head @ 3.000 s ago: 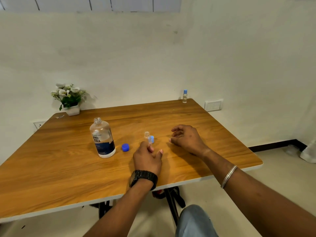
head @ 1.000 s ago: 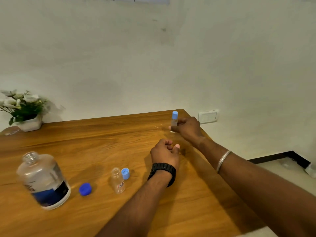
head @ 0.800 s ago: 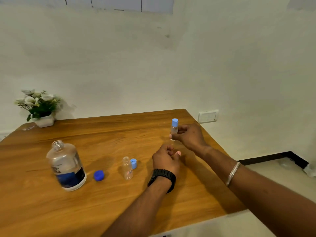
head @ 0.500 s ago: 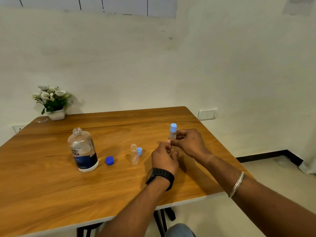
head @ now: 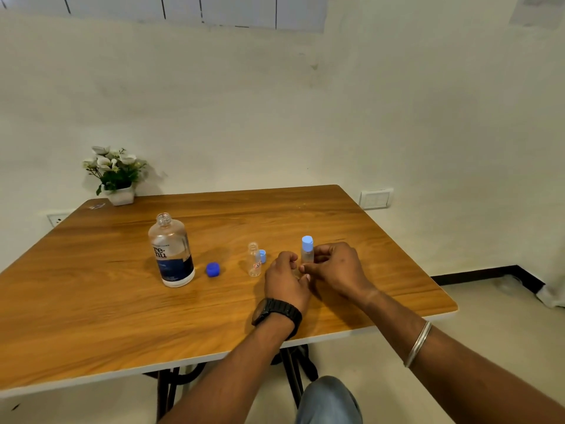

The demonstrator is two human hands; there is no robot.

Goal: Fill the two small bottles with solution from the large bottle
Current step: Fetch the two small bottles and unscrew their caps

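Both hands sit close together near the middle of the table (head: 91,316), toward its right side. The right hand (head: 337,267) pinches a small capped bottle (head: 307,255) between thumb and curled fingers and holds it upright; its pale blue cap (head: 307,242) stands clear above the knuckles. The left hand (head: 286,281) lies just beside it with its fingers curled inward toward the bottle's base; whether they actually touch the bottle I cannot tell from here. A black watch (head: 276,313) wraps the left wrist, and a thin metal bangle (head: 417,342) rings the right forearm.

Just left of the hands stands the second small bottle (head: 254,263), open and upright, with its light blue cap (head: 262,256) lying on the wood right behind it. Further left lies a darker blue cap (head: 212,269), and beyond that the large bottle (head: 171,250) stands upright with its neck open, clear above and dark blue on the lower label.

At the far left corner sits a white pot of flowers (head: 114,175), against the wall. A white switch plate (head: 376,198) is fixed to the wall past the far right corner.
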